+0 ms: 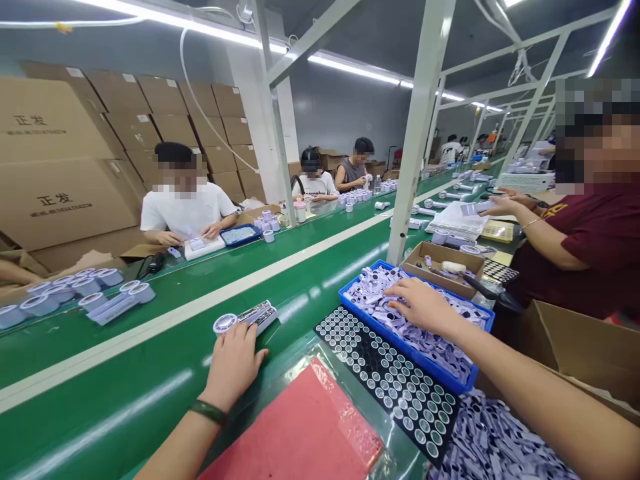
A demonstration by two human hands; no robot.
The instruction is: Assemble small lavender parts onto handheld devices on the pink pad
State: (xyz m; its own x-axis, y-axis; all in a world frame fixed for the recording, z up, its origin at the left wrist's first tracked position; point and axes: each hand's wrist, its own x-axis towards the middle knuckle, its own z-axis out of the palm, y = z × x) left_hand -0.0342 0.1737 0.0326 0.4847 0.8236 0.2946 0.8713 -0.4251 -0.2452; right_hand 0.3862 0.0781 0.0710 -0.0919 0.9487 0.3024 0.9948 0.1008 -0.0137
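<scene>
My left hand point(233, 363) rests on the green conveyor belt point(150, 393), its fingers curled over the near end of a small lavender device point(246, 318) with a round end. My right hand point(423, 303) reaches into a blue tray point(400, 347) full of small lavender plastic pieces point(430, 343), fingers bent down into the pile. What they grip is hidden. Between my arms lies a black tray point(390, 380) holding rows of small round discs.
A red sheet point(305, 433) lies at the near edge. More lavender pieces point(495, 443) are heaped at lower right beside a cardboard box point(585, 347). Similar devices point(75, 293) sit across the belt. A white post point(417, 133) stands behind the tray. Other workers sit opposite and to my right.
</scene>
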